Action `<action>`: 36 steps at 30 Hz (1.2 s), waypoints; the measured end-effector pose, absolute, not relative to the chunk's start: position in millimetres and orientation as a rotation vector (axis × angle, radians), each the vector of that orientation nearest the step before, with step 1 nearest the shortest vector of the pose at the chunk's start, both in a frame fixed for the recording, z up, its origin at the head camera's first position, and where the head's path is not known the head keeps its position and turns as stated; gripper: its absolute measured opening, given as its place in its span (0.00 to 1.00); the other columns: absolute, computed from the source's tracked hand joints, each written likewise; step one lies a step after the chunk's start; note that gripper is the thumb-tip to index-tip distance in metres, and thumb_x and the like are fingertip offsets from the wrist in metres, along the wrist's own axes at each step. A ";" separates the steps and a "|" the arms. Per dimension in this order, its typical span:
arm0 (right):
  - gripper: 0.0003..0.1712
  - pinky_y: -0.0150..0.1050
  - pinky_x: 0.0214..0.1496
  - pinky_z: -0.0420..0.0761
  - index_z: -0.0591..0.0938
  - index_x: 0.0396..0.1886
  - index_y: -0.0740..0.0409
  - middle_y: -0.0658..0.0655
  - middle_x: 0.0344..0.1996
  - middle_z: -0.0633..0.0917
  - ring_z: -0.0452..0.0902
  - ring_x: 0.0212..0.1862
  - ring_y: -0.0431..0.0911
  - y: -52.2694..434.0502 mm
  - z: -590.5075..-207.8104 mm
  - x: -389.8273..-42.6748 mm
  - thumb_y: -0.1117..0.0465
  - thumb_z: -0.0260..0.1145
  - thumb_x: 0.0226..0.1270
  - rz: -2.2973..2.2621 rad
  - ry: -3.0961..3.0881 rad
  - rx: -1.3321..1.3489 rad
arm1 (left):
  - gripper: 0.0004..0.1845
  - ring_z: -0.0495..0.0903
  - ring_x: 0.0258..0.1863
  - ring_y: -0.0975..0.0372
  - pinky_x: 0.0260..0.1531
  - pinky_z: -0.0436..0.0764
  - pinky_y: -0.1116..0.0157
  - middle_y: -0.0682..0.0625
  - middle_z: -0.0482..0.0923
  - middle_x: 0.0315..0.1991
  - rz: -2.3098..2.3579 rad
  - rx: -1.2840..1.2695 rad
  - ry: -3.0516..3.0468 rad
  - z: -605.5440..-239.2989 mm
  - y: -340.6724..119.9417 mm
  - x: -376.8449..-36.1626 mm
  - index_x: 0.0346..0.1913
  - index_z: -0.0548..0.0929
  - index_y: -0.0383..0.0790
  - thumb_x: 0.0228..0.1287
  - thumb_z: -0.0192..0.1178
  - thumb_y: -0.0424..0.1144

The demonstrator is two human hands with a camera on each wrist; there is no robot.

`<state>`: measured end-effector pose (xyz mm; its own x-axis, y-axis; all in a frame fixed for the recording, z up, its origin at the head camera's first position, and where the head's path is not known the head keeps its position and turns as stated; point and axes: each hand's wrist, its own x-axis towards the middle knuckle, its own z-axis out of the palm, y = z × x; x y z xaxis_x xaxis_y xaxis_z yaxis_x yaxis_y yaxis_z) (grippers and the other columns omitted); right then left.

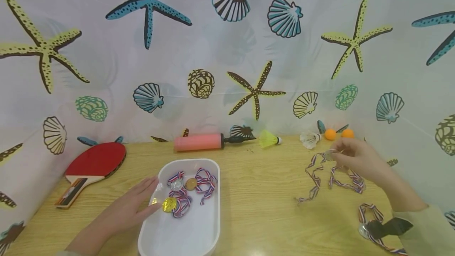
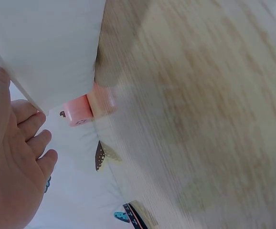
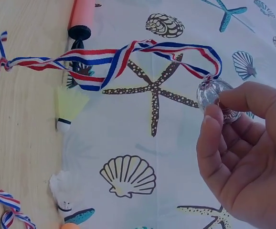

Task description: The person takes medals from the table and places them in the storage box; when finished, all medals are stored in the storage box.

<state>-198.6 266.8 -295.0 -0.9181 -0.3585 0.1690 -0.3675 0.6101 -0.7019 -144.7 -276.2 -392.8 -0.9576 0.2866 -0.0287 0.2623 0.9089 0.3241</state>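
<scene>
My right hand [image 1: 350, 157] pinches a silver medal [image 3: 213, 98] between thumb and fingers, above the right part of the table. Its red, white and blue ribbon [image 1: 314, 177] hangs down toward the tabletop. Just below that hand, another striped ribbon [image 1: 350, 185] lies on the wood. Nearer the right sleeve is a second silver medal [image 1: 363, 231] with its ribbon. My left hand [image 1: 128, 206] lies along the left rim of a white tray [image 1: 177, 236], fingers fairly straight. Inside the tray are a silver medal [image 1: 176, 185], a bronze-coloured medal [image 1: 190, 184] and a gold medal [image 1: 169, 204], with bunched ribbons.
A red table tennis bat [image 1: 97, 161] lies at the left. Along the back are a pink hand pump [image 1: 199, 142], a yellow shuttlecock [image 1: 269, 139], a white shuttlecock [image 1: 309, 140] and two orange balls [image 1: 330, 134]. A patterned curtain [image 1: 213, 50] stands behind the table.
</scene>
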 end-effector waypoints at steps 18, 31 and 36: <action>0.18 0.42 0.39 0.82 0.67 0.46 0.66 0.63 0.39 0.74 0.82 0.35 0.50 231.5 -288.7 -207.2 0.55 0.54 0.70 1.873 -2.583 0.572 | 0.42 0.50 0.66 0.41 0.56 0.59 0.39 0.36 0.53 0.68 0.511 0.450 3.001 -394.5 -277.1 -145.7 0.69 0.58 0.33 0.62 0.50 0.62; 0.12 0.41 0.39 0.82 0.69 0.48 0.63 0.61 0.43 0.72 0.82 0.32 0.48 219.9 -299.3 -212.0 0.59 0.51 0.72 2.207 -2.387 0.725 | 0.42 0.51 0.66 0.41 0.56 0.59 0.40 0.36 0.53 0.68 0.512 0.451 3.006 -394.9 -277.0 -145.2 0.68 0.58 0.33 0.62 0.50 0.61; 0.12 0.45 0.48 0.77 0.68 0.49 0.65 0.64 0.42 0.70 0.81 0.42 0.52 214.1 -300.4 -213.0 0.62 0.50 0.72 2.289 -2.306 0.767 | 0.42 0.51 0.66 0.42 0.56 0.59 0.40 0.36 0.53 0.68 0.515 0.452 3.013 -395.5 -277.3 -145.1 0.68 0.58 0.33 0.62 0.50 0.61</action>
<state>-213.0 214.1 -300.4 -0.8762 -0.4483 0.1768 -0.1801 -0.0357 -0.9830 -145.1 -277.3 -395.5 -0.9559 0.2938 -0.0016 0.2766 0.9017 0.3321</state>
